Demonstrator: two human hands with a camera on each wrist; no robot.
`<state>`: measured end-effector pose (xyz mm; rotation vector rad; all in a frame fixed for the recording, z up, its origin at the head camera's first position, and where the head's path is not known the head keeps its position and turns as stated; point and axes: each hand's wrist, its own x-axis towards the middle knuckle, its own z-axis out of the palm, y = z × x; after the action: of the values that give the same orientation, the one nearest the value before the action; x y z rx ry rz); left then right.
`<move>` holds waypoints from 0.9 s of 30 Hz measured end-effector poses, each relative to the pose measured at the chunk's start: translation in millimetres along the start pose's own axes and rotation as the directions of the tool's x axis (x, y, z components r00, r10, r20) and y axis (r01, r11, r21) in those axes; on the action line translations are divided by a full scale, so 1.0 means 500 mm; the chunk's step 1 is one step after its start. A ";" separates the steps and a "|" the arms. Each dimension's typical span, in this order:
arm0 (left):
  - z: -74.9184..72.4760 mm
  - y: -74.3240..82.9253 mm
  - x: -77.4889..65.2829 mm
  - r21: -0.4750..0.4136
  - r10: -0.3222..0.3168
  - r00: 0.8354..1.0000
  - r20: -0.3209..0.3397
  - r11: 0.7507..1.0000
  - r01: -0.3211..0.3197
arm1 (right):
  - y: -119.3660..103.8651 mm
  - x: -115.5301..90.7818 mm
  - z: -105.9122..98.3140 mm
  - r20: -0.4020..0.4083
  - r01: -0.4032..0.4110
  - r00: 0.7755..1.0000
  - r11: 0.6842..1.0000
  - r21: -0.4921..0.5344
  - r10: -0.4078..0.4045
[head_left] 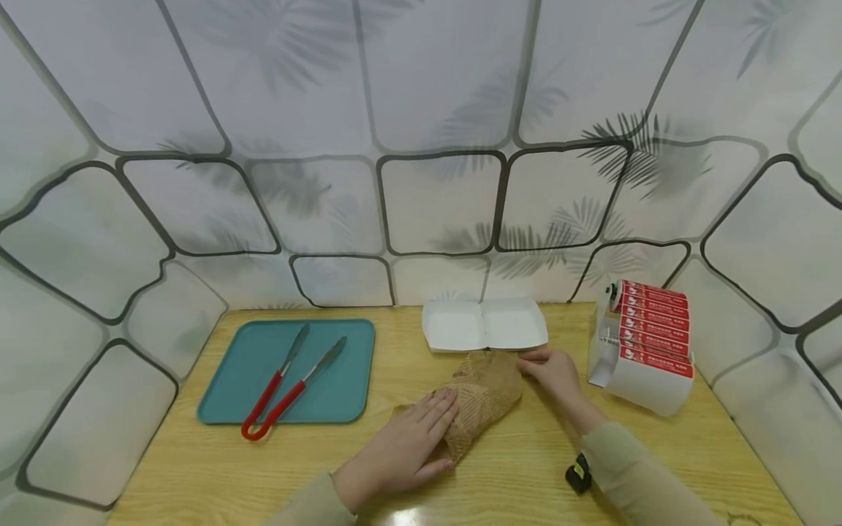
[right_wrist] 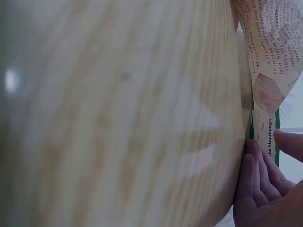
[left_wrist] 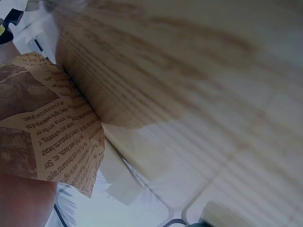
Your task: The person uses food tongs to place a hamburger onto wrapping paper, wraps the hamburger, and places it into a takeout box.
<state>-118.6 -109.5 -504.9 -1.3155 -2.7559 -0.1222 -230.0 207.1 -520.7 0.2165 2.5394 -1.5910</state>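
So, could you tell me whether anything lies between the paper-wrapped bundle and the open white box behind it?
Nothing visible does. The wrapped bundle lies just in front of the open white box, with only bare table between them. The left hand rests on its near end, and the right hand touches its far corner.

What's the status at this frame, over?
Left hand flat on paper-wrapped bundle. Right hand pinching its far edge. Open white box just behind; nothing in the way.

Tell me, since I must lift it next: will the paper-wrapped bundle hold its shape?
Probably not. The printed paper wrap looks thin and creased, so likely floppy and light. The left hand lies flat on it and the right hand touches its far end; unsupported folds may open.
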 end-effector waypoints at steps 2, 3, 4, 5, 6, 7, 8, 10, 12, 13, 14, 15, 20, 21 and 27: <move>0.000 0.000 0.000 -0.005 -0.003 1.000 0.010 1.000 0.004 | -0.002 0.003 0.003 0.008 -0.012 1.000 0.999 0.036 0.012; -0.001 -0.001 0.000 -0.005 -0.004 1.000 0.014 1.000 0.004 | -0.003 0.003 0.005 0.012 -0.016 1.000 0.999 0.049 0.015; -0.001 0.000 0.000 -0.002 -0.002 1.000 0.014 1.000 0.002 | -0.003 0.004 0.006 0.007 -0.022 1.000 0.998 0.059 0.021; -0.001 0.000 0.000 0.001 -0.001 1.000 0.014 1.000 0.001 | -0.003 0.005 0.007 0.004 -0.027 1.000 0.997 0.069 0.026; -0.001 0.000 0.000 0.004 -0.001 1.000 0.014 1.000 0.000 | -0.004 0.006 0.008 0.004 -0.029 1.000 0.997 0.078 0.029; -0.002 0.000 0.000 0.010 -0.001 1.000 0.016 1.000 0.001 | -0.004 0.006 0.008 0.005 -0.030 1.000 0.996 0.082 0.030; -0.002 0.000 0.000 0.014 -0.001 1.000 0.014 1.000 0.001 | -0.003 0.008 0.008 0.007 -0.029 1.000 0.996 0.086 0.029; -0.003 0.000 -0.001 0.020 0.001 1.000 0.008 1.000 -0.001 | -0.001 0.012 0.009 0.004 -0.027 1.000 0.995 0.092 0.027; -0.003 0.000 -0.001 0.018 0.000 1.000 0.006 1.000 0.000 | -0.001 0.013 0.012 0.004 -0.025 1.000 0.995 0.097 0.025; -0.002 0.000 -0.001 0.020 0.001 1.000 0.004 1.000 -0.001 | 0.000 0.015 0.013 0.006 -0.022 1.000 0.995 0.095 0.022; -0.002 -0.001 -0.001 0.022 0.003 1.000 0.000 1.000 -0.003 | 0.001 0.015 0.014 0.005 -0.021 1.000 0.995 0.096 0.020; -0.001 -0.001 -0.001 0.023 0.006 1.000 -0.004 1.000 -0.005 | 0.001 0.015 0.015 0.004 -0.021 1.000 0.995 0.096 0.020; 0.000 -0.002 0.000 0.036 0.015 1.000 -0.016 0.999 -0.014 | 0.000 0.014 0.019 -0.005 -0.015 1.000 0.993 0.118 0.016; 0.000 -0.002 0.000 0.034 0.013 1.000 -0.013 0.999 -0.013 | 0.001 0.014 0.019 -0.004 -0.013 1.000 0.992 0.126 0.014; -0.002 -0.001 0.001 0.019 0.005 1.000 0.000 1.000 -0.005 | 0.002 0.015 0.019 0.008 0.001 1.000 0.980 0.198 -0.003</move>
<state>-119.3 -109.8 -503.9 -1.3177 -2.7465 -0.0958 -236.6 199.4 -526.9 0.2277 2.3737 -1.8423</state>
